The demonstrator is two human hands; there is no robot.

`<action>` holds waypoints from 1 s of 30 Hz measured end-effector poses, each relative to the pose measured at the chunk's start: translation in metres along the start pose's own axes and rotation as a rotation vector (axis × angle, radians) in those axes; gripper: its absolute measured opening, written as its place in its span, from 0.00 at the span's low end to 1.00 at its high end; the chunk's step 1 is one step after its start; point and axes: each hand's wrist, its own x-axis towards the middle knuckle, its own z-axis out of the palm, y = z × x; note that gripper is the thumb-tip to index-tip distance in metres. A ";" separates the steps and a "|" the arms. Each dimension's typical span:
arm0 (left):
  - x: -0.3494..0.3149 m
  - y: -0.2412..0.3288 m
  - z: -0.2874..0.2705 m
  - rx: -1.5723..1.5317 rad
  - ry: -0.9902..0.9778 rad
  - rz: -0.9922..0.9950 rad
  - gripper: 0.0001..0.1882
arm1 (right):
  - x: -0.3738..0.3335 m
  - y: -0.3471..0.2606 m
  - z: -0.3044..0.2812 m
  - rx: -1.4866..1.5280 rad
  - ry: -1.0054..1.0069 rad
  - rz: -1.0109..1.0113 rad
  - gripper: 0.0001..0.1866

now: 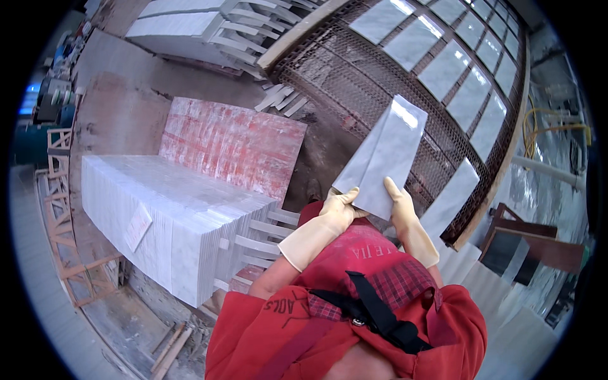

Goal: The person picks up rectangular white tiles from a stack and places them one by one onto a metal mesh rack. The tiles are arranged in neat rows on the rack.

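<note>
from my remote station i observe two overlapping grey-white slabs right of centre in the frame. the gloved left hand is closed on their lower-left corner; the gloved right hand grips their lower-right edge. markings: pale lettering on the red apron, lower centre; dark lettering on the red left sleeve, lower left of that.

Pale grey floor, ladder-like wooden frame at left, yellow hose at right
</note>
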 end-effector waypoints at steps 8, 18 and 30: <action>-0.006 0.025 0.002 -0.078 0.084 -0.063 0.28 | 0.001 -0.016 -0.030 -0.112 0.027 -0.011 0.33; -0.007 0.035 0.005 -0.095 0.049 -0.104 0.33 | -0.002 -0.035 -0.045 -0.153 -0.025 -0.040 0.28; 0.004 0.036 0.003 -0.003 0.103 -0.042 0.33 | -0.015 -0.102 -0.103 -0.234 -0.121 0.084 0.23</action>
